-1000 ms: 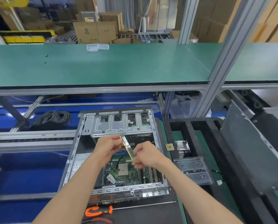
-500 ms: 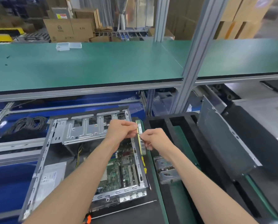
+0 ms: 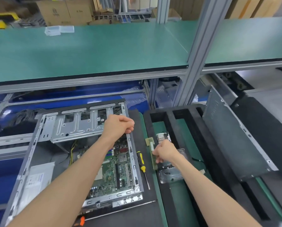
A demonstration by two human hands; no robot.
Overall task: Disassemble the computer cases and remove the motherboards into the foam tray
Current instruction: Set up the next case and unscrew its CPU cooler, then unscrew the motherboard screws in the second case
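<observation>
An open grey computer case (image 3: 43, 128) lies on the black mat, its green motherboard (image 3: 110, 171) still inside. My left hand (image 3: 119, 125) grips the case's right wall near the drive cage. To the right, my right hand (image 3: 165, 151) pinches a green memory stick (image 3: 151, 149) at the left edge of the black foam tray (image 3: 171, 122), just above the surface. Behind that hand a small heatsink (image 3: 161, 136) lies in the tray, and a clear plastic holder (image 3: 171, 174) lies under and in front of it.
A yellow-and-black screwdriver (image 3: 142, 163) lies between case and tray. A removed grey side panel (image 3: 232, 141) leans at the right. Orange-handled pliers (image 3: 80, 221) sit at the front edge. A green shelf (image 3: 91, 51) with an aluminium post (image 3: 197, 51) overhangs the bench; coiled cables (image 3: 24, 117) lie left.
The memory stick, held by both hands over the case, has moved right to the foam tray in my right hand alone. My left hand let go and took the case wall.
</observation>
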